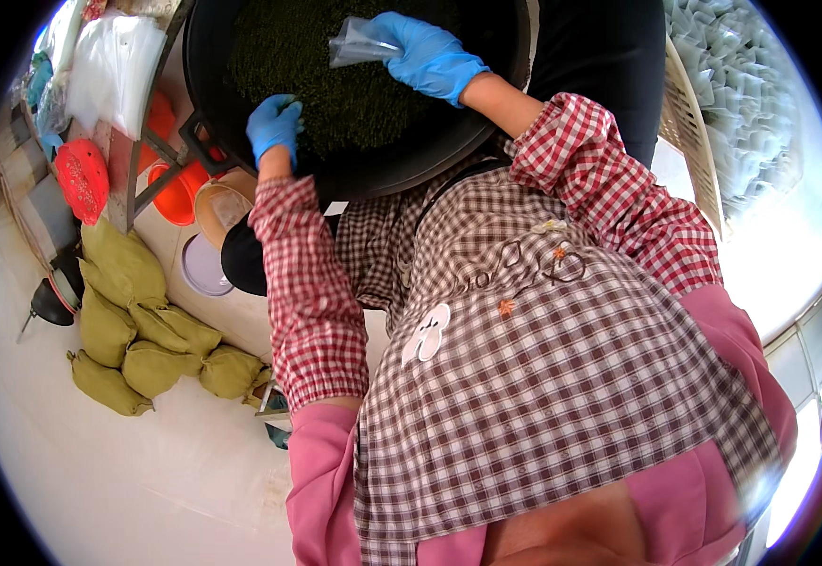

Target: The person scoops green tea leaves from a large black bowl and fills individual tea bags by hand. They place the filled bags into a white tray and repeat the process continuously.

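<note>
A wide black pan point(205, 57) with a side handle holds a spread of dark green, fine leafy or grainy stuff point(335, 94). Over it my right hand point(435, 58), in a blue glove, grips a small clear plastic bag point(364, 43) whose end points left. Whether anything is inside the bag is hard to see. My left hand point(276, 127), also blue-gloved, is at the left edge of the green stuff, its fingers curled in. What they hold, if anything, is hidden.
Clear plastic bags point(117, 75) are stacked at the upper left, near a red object point(82, 181) and an orange bucket point(178, 196). Several green cloth sacks point(151, 366) lie on the floor. At right, a beige basket point(683, 118) stands beside many clear packets point(737, 104).
</note>
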Available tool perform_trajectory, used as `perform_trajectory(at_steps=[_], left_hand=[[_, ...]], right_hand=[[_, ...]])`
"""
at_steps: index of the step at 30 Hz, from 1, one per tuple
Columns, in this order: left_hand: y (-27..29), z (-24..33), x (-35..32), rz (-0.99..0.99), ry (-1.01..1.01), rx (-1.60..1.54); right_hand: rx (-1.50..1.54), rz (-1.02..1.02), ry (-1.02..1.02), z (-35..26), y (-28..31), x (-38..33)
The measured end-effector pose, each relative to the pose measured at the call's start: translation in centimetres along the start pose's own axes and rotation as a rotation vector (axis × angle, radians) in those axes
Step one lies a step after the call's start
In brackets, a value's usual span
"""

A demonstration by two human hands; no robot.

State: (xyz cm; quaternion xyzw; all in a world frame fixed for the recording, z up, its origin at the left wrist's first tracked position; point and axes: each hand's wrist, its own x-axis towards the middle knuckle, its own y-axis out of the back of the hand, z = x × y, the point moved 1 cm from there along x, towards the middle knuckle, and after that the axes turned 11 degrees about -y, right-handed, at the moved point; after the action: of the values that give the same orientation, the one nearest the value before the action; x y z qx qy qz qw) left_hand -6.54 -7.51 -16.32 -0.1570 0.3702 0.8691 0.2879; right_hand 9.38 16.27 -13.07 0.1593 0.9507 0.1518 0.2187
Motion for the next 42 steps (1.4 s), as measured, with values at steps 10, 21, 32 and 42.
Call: perform_trajectory(at_steps=[10,21,32,42], left_hand=[[5.7,8.8,-7.9,-0.071,-0.426,-1.069],[2.6,17.0,-11.9,-0.114,-0.511,-0.11],[4.6,14.9,-5.1,-0.099,-0.248,-0.07],[-2.7,-0.2,-2.4,0.017,-0.059,0.294]], right_hand=[[-0.052,-0.178,0.164,-0.4,-1.9,-0.9],[0.098,-0.355,0.14,-1.9,-1.2,-2.1],[0.061,0.11,0.3,-1.4,-0.7,0.0],[0.097,0.174,0.352,-0.5,-1.0,0.2]])
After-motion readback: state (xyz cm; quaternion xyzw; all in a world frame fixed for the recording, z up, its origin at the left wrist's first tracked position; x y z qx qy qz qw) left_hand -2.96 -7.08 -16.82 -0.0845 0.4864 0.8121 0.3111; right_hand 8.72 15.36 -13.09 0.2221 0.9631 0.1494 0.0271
